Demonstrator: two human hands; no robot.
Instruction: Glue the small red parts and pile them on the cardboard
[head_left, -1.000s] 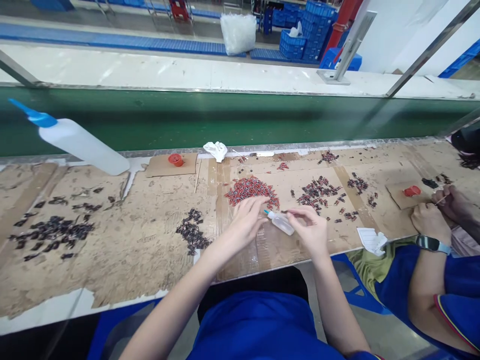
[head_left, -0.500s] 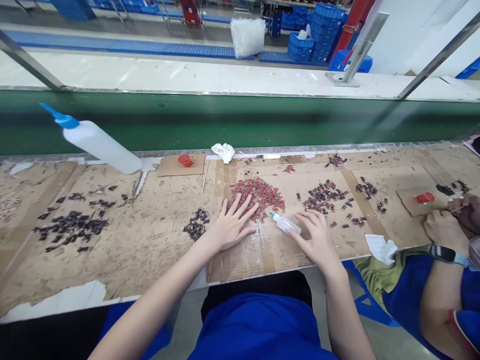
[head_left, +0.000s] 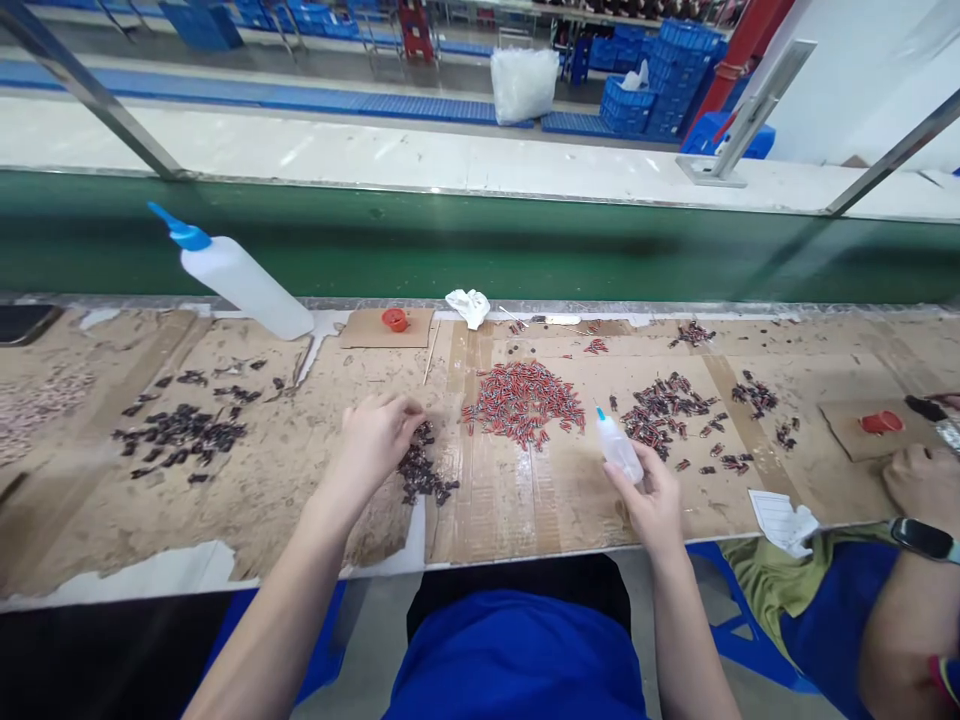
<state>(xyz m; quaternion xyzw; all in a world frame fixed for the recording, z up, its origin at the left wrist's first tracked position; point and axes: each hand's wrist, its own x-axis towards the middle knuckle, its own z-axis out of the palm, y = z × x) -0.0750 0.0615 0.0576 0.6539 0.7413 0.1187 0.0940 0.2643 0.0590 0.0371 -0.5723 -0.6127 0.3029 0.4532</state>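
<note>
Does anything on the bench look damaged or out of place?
Yes: the cardboard is torn along its near-left edge, baring white beneath. A crumpled white wad lies at the back edge, looking like litter. I see no spill around the small bottle in the right hand.

We see bright, even light, apparently from overhead, leaving pale streaks of glare on the white ledge and small glints on the table. Darker bands and a slanting shadow cross the green panel. Beneath the table, the lower left sinks nearly to black. We find the small dark pieces soft in detail, with wide-angle stretching toward the frame edges.
</note>
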